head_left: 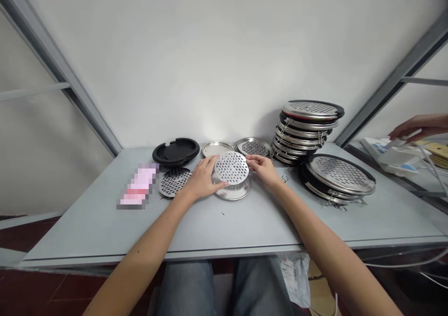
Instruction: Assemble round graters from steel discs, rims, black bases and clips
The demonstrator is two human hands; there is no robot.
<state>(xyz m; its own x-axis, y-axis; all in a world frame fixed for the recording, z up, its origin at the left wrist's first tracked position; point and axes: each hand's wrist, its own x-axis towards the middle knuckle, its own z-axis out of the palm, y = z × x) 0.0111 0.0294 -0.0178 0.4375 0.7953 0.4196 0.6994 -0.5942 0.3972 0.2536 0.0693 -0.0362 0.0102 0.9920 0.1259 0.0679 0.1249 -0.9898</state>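
Note:
Between my two hands a round perforated metal disc is tilted up toward me. My left hand grips its left edge, thumb on the near side. The fingers of my right hand pinch its right edge. Beneath the disc lies a shallow round metal lid on the table. Left of it is another perforated disc, darker, partly behind my left hand. Behind my hands are a plain metal lid and a metal lid with a perforated middle.
Black round rings lie at the back left of the grey table, near a blurred pink item. To the right rise a tall stack of clamped round pieces and a lower stack. Another person's hand is at far right.

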